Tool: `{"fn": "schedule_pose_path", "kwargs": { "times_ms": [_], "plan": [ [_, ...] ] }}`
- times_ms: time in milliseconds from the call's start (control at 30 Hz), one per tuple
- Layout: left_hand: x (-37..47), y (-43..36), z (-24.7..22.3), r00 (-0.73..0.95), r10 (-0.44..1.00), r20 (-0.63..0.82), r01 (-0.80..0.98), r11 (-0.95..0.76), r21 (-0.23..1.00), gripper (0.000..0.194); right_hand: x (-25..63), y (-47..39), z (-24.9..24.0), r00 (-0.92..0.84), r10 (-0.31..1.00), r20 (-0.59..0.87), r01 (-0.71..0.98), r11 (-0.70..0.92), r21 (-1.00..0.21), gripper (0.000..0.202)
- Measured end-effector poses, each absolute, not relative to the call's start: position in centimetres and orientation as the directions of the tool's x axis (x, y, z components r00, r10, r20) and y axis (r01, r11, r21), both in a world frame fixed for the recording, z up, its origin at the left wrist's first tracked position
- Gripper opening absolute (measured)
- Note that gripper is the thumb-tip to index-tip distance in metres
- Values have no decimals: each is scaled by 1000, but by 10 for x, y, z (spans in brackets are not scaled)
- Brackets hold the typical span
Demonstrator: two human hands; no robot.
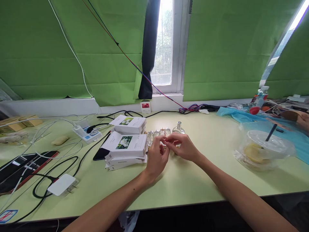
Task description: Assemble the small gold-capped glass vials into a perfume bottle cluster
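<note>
My left hand (158, 158) and my right hand (182, 146) meet over the middle of the table, fingertips pinched together. Whatever they pinch is too small or too hidden to name. Just behind them stand several small clear glass bottles (151, 135) in a row, their lower parts partly covered by my fingers. A larger round glass perfume bottle (179, 128) with a silver neck stands behind my right hand. Left of my left hand lies a stack of white boxes (131, 146) with flower pictures, the top one with its flap raised. Another white box (130, 124) lies behind that stack.
At the left are a power strip (87, 132), a white charger (63, 184), tangled cables and a dark phone (100, 153) under the boxes. On the right stand a bagged drink cup (262, 149) with a straw and blue plastic (299, 141). Another person's hand (303, 121) shows at the right edge.
</note>
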State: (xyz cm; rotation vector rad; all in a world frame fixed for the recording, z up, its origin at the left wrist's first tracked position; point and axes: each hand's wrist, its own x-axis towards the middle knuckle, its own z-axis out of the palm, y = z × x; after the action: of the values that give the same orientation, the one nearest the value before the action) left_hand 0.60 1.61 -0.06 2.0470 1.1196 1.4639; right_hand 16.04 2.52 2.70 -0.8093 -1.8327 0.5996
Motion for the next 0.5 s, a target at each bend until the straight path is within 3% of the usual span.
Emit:
{"fn": "schedule_pose_path", "kwargs": {
  "times_ms": [267,500],
  "plan": [
    [8,13,2,172,763,623,367,-637,678,24,168,32,23,-120,669,734,367,717,-593,16],
    [9,12,3,194,755,626,368,-648,667,22,176,37,27,136,625,769,483,636,-602,18]
  ]
}}
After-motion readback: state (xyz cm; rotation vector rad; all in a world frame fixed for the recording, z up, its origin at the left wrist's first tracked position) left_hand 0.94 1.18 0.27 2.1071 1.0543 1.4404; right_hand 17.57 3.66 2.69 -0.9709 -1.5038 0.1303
